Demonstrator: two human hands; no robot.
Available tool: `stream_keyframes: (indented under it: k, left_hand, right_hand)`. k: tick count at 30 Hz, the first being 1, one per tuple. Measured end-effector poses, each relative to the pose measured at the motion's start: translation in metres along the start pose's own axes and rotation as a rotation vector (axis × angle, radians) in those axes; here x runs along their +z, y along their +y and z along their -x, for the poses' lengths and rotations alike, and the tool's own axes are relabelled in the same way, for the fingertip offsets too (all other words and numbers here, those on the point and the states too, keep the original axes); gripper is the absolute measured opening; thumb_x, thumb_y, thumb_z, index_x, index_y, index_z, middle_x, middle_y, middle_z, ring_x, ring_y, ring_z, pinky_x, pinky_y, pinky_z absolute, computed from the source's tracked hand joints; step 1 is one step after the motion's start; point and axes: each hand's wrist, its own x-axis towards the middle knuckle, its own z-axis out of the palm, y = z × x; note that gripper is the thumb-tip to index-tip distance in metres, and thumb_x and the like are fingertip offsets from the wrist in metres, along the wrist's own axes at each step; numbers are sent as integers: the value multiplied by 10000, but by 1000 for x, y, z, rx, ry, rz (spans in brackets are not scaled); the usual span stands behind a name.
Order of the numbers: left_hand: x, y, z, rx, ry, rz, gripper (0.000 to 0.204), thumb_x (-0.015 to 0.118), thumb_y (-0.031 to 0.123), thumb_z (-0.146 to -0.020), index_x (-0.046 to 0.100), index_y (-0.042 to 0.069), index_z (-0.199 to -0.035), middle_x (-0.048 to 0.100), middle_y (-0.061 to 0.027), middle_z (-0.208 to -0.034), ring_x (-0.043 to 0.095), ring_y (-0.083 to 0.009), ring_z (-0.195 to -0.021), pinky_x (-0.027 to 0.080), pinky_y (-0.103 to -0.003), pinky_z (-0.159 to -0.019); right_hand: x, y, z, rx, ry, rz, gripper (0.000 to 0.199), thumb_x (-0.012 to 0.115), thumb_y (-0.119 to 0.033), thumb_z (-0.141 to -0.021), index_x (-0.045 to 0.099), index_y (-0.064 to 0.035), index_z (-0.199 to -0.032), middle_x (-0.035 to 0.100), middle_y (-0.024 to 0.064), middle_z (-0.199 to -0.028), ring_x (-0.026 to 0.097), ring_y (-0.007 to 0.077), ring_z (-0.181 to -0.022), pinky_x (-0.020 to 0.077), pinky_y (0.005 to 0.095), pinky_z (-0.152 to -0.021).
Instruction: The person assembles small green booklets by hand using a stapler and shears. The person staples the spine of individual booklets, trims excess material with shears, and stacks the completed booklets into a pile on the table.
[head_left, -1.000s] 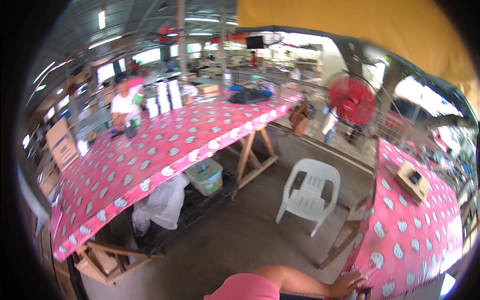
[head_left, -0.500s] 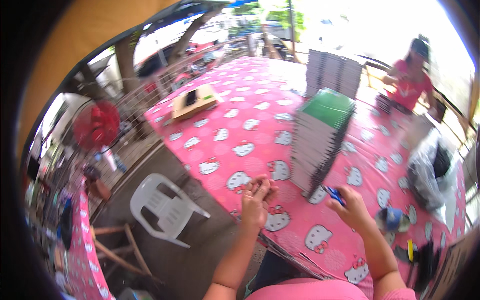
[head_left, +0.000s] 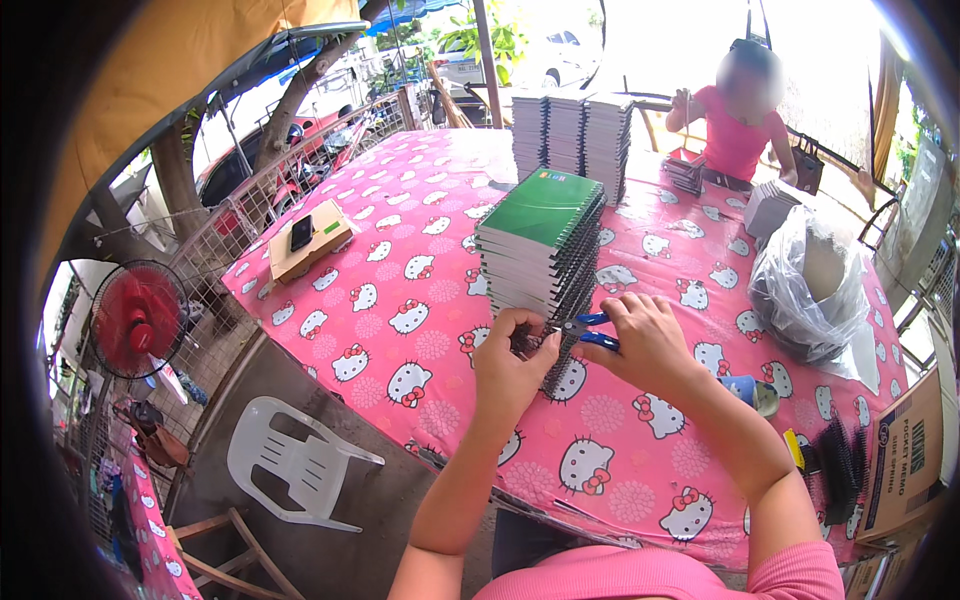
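Observation:
A tall stack of spiral-bound notebooks with a green cover on top stands on the table before me, its black coils facing right. In my right hand is a pair of blue-handled pliers, jaws pointing left. My left hand is closed in a pinch at the stack's near lower corner, right by the jaws. Whatever those fingers hold is too small and hidden to make out. Part of the stack's lower front is covered by my hands.
Taller notebook stacks stand farther back. A person in pink sits at the far right, near small notebooks. A plastic bag, black coils and a carton lie right. At left are a phone on a box and a white chair.
My right hand has brought the pliers leftward to the fingertips of my left hand. The hands, apart before, now meet by the stack. The whole view has shifted.

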Motion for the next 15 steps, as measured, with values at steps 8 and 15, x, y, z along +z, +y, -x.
stream_keyframes:
  k: [8, 15]
  left_hand:
    - [3, -2, -2, 75, 81, 67, 236, 703, 62, -786, 611, 36, -1001, 641, -29, -859, 591, -94, -783, 483, -248, -714]
    - [5, -7, -5, 145, 99, -101, 235, 721, 84, -769, 604, 38, -968, 648, -61, -796, 609, -125, -690, 491, -274, -634]
  right_hand:
    - [5, 12, 3, -73, 147, 100, 687, 634, -620, -776, 592, 15, -1038, 614, 155, -992, 572, 295, -1024, 403, 459, -920]
    - [-5, 8, -10, 23, -110, -20, 611, 639, -610, -785, 627, -1, -826, 650, 137, -797, 661, 297, -784, 519, 423, -709]
